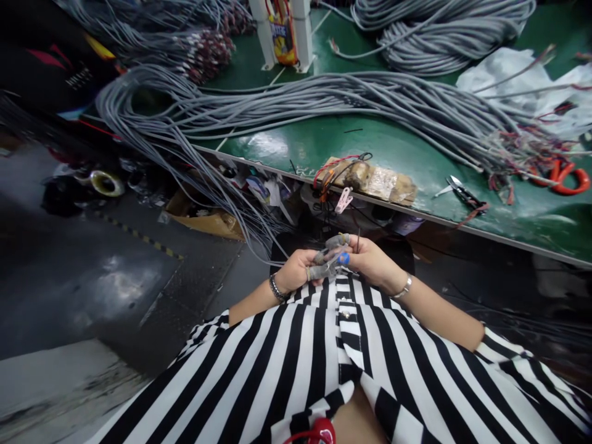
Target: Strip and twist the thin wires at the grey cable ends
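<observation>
My left hand [297, 271] is closed in front of my striped shirt, pinching the end of a grey cable [272, 263] that runs in from the left. My right hand [370, 262] meets it fingertip to fingertip, also closed. Grey coverings wrap some of the fingers, and a blue band [343, 258] sits on my right thumb. A thin dark piece [357, 239] sticks up beside the right fingers. What lies between the fingertips is too small to make out. From the table edge, a bundle of grey cables [231, 191] hangs down toward my left hand.
Across the green table [296, 139] lies a long grey cable bundle [324, 95]. A taped block [374, 179] with a pink clip [343, 200] is at the front edge. Cutters [465, 192] and orange-handled scissors [567, 179] lie right. A cardboard box [208, 222] stands below.
</observation>
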Tool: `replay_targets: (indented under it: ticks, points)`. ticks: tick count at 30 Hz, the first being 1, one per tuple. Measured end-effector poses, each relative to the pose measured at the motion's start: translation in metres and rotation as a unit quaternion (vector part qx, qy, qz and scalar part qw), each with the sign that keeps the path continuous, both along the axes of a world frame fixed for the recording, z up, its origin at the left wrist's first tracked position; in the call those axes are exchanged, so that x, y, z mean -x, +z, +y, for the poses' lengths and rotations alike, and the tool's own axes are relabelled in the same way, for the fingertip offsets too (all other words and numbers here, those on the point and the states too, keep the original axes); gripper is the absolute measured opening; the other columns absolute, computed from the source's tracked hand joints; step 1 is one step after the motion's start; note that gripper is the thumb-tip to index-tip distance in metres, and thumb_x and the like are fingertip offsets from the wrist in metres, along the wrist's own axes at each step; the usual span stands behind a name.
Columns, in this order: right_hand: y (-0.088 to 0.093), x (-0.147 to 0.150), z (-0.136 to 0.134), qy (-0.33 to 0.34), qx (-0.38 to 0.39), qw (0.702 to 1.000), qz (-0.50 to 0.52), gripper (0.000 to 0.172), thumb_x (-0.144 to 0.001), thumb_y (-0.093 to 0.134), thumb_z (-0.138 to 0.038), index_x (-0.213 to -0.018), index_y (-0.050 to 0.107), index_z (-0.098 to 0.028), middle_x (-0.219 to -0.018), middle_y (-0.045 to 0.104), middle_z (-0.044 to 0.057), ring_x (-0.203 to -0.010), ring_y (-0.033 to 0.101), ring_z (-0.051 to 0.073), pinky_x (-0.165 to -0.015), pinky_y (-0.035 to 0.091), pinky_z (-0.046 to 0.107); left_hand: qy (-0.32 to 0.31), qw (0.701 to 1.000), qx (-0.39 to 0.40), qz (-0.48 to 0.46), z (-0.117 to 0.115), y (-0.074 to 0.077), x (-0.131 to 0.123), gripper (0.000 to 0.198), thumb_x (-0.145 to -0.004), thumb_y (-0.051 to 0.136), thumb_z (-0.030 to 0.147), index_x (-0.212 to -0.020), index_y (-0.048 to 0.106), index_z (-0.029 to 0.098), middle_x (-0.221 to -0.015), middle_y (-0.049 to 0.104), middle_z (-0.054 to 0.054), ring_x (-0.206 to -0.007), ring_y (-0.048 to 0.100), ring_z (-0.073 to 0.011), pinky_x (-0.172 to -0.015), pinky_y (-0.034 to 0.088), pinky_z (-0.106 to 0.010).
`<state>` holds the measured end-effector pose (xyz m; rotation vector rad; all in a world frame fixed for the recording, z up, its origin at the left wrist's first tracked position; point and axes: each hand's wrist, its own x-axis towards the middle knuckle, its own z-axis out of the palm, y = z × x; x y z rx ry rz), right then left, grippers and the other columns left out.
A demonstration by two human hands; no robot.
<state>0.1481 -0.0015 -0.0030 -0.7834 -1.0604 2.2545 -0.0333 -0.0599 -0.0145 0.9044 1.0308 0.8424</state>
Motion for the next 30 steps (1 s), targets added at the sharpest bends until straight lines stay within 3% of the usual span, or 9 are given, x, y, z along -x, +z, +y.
replay_targets:
  ticks: [5, 11, 16, 21, 30]
  points:
    - [-0.001, 0.002, 0.002, 0.015, 0.047, 0.998, -0.027, 0.036, -0.059, 0.083, -0.026, -0.088, 0.064, -0.016, -0.076, 0.071, 0.002, -0.064, 0.064, 0.011, -0.057, 0.046, 0.019, -0.027, 0.999, 0.012, 0.015, 0.002, -0.002, 0.0, 0.048, -0.055, 0.081, 0.049, -0.074, 0.063, 0.01, -0.047, 0.058, 0.001, -0.037, 0.049, -0.0067, -0.038, 0.038, -0.017]
    - [-0.002, 0.004, 0.001, -0.001, 0.026, 0.999, -0.039, 0.036, -0.057, 0.083, -0.02, -0.087, 0.063, -0.018, -0.066, 0.063, -0.005, -0.059, 0.058, 0.008, -0.06, 0.046, 0.021, -0.046, 0.998, 0.009, 0.033, 0.002, -0.002, 0.0, 0.047, -0.056, 0.081, 0.049, -0.074, 0.063, 0.01, -0.049, 0.058, 0.0, -0.039, 0.051, -0.0074, -0.04, 0.04, -0.017]
    - [-0.004, 0.007, -0.004, -0.049, 0.021, 0.997, -0.061, 0.035, -0.06, 0.081, -0.023, -0.089, 0.062, -0.02, -0.067, 0.059, -0.006, -0.055, 0.052, 0.006, -0.055, 0.042, 0.021, -0.036, 0.995, -0.068, 0.062, 0.002, -0.005, 0.002, 0.042, -0.064, 0.076, 0.049, -0.073, 0.063, 0.011, -0.052, 0.056, 0.001, -0.042, 0.048, -0.0066, -0.043, 0.04, -0.017]
    - [-0.005, 0.007, -0.008, -0.08, 0.022, 0.995, -0.063, 0.033, -0.06, 0.081, -0.024, -0.085, 0.06, -0.018, -0.063, 0.059, -0.005, -0.051, 0.048, 0.005, -0.05, 0.036, 0.02, -0.014, 0.972, -0.189, 0.139, 0.002, -0.011, 0.004, 0.032, -0.068, 0.075, 0.041, -0.067, 0.063, 0.011, -0.056, 0.055, 0.001, -0.049, 0.046, -0.0058, -0.049, 0.038, -0.017]
    - [-0.001, 0.008, -0.006, -0.078, 0.057, 0.994, -0.055, 0.037, -0.055, 0.082, -0.02, -0.083, 0.058, -0.017, -0.06, 0.06, -0.005, -0.043, 0.041, 0.003, -0.041, 0.024, 0.017, -0.009, 0.958, -0.234, 0.167, 0.003, -0.012, 0.005, 0.028, -0.071, 0.073, 0.039, -0.068, 0.066, 0.012, -0.059, 0.059, 0.0, -0.054, 0.049, -0.0083, -0.055, 0.042, -0.019]
